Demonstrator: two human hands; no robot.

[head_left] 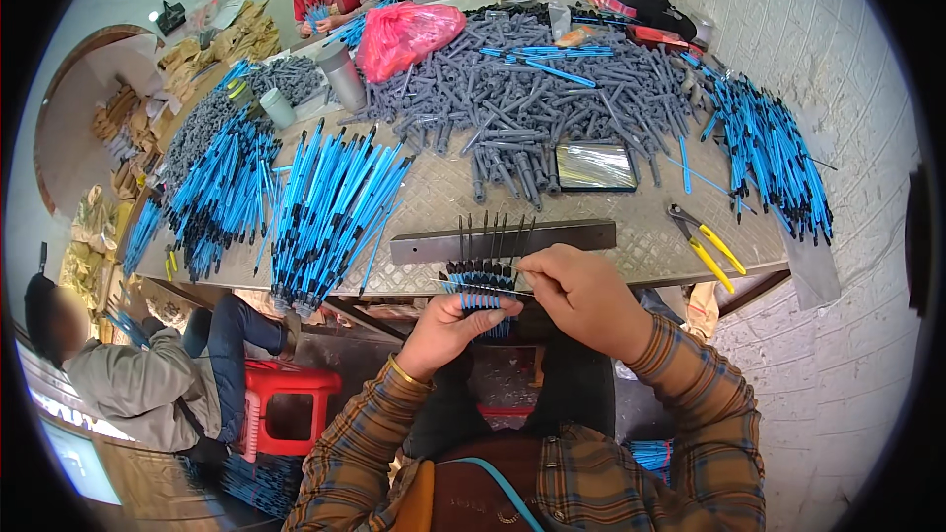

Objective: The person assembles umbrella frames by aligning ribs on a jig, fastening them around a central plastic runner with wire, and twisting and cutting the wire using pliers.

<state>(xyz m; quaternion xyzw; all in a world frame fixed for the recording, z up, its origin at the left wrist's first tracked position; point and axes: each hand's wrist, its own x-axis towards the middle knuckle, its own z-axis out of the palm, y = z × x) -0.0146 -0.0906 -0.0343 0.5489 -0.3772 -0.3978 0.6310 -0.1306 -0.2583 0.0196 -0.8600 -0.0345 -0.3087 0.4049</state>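
My left hand (455, 335) is closed around a row of thin blue rods (480, 302) with black upper ends, held side by side at the table's near edge. Dark thin pins (488, 238) stick up from several of those ends. A thin pale strip lies across the row. My right hand (581, 294) pinches at the row's right end; what its fingertips grip is too small to make out. Just beyond both hands a dark metal bar (581, 235) lies on the table.
Bundles of blue rods (335, 207) lie at left, and more blue rods (774, 143) at right. Pliers with yellow handles (708, 244), a clear-topped box (596, 167) and heaped grey tubes (552, 99) cover the table (434, 187). Other people (148, 365) sit left and far.
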